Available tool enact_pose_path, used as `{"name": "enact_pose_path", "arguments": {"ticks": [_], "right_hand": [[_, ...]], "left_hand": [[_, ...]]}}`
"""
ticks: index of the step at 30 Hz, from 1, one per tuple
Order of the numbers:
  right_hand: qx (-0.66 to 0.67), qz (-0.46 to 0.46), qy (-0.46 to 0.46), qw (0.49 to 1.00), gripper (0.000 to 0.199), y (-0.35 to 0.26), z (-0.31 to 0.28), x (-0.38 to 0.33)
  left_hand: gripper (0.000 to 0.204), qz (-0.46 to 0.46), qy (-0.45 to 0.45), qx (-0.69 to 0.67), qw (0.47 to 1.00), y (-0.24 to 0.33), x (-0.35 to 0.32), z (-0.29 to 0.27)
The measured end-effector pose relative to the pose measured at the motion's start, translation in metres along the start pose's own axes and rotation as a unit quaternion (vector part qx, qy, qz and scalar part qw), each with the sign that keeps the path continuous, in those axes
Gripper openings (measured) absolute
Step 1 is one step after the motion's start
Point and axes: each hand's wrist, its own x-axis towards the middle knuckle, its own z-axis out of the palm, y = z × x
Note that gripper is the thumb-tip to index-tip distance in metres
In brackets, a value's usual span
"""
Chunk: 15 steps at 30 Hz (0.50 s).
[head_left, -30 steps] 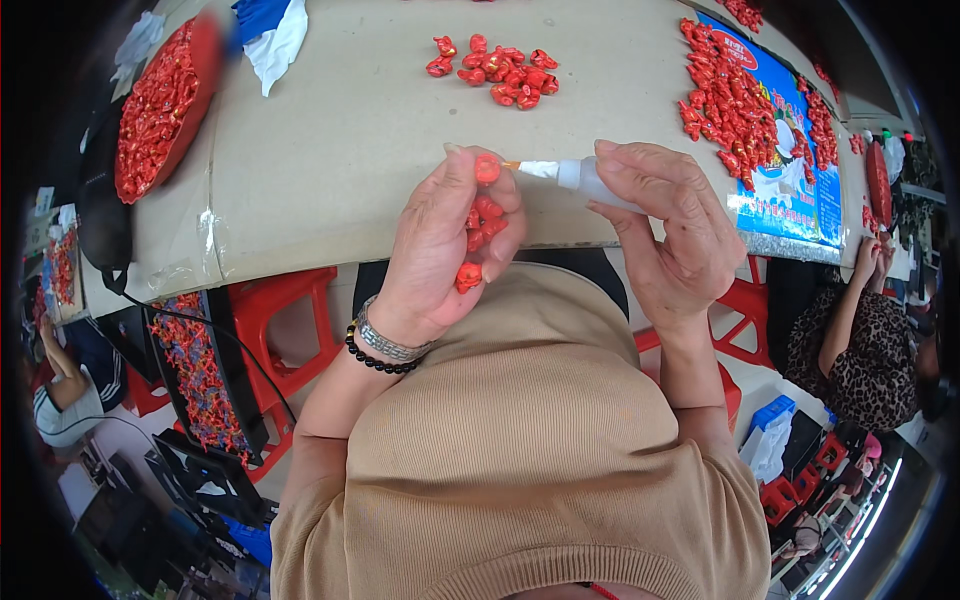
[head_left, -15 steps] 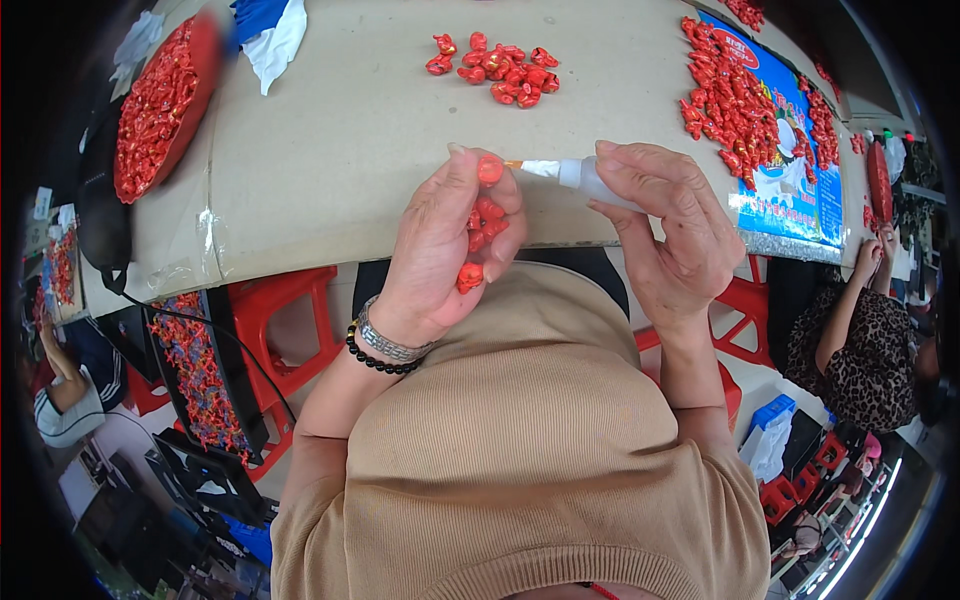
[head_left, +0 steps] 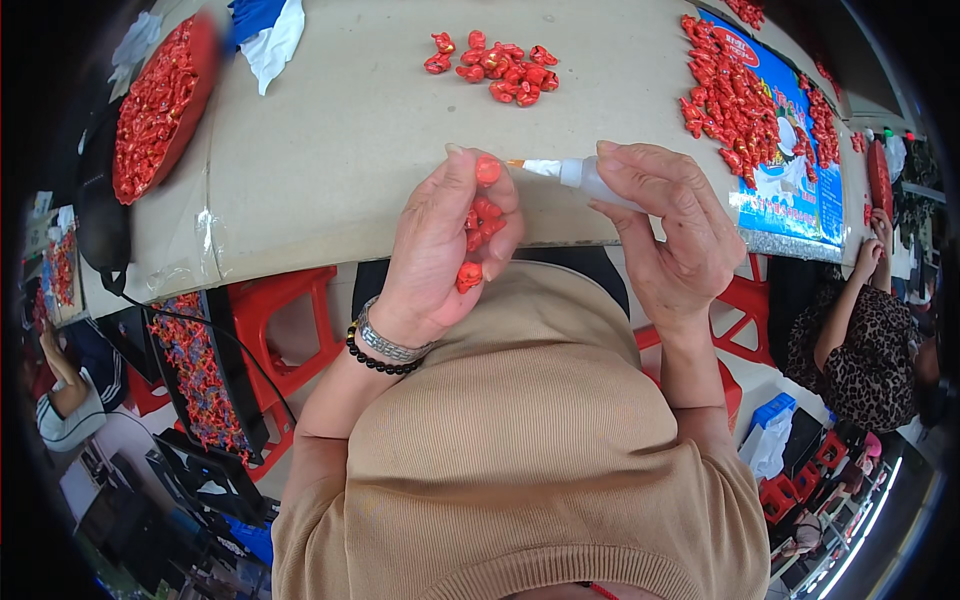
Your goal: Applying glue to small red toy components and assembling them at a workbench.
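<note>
Though fingers hide most, L hand (head_left: 440,250) cups red pieces (head_left: 480,215); bottle (head_left: 580,177) half-covered.

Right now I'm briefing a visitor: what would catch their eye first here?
The left hand, full of small red pieces, meets the glue bottle in the right hand at mid-frame. Behind them, red heaps dot the table: a small pile top centre, a round tray far left.

Place: small hand-assembly workshop
Evidence: cardboard-covered worktable (head_left: 330,170), heaps of small red pieces (head_left: 735,100), full red tray (head_left: 150,105), red plastic stools (head_left: 290,310), co-worker (head_left: 860,340) seated nearby
</note>
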Motion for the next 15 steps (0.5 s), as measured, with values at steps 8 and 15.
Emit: {"name": "enact_pose_path", "arguments": {"ticks": [8,15], "right_hand": [[-0.015,-0.004,-0.001,1.000,0.033,-0.0020,-0.0030,0.0007],[-0.019,-0.011,0.001,1.000,0.031,-0.0046,-0.0038,0.0022]], "left_hand": [[0.038,0.037,0.015,0.024,0.999,-0.0014,0.0002,0.0007],[0.037,0.089,0.036,0.075,0.993,-0.0024,0.0000,0.0013]]}}
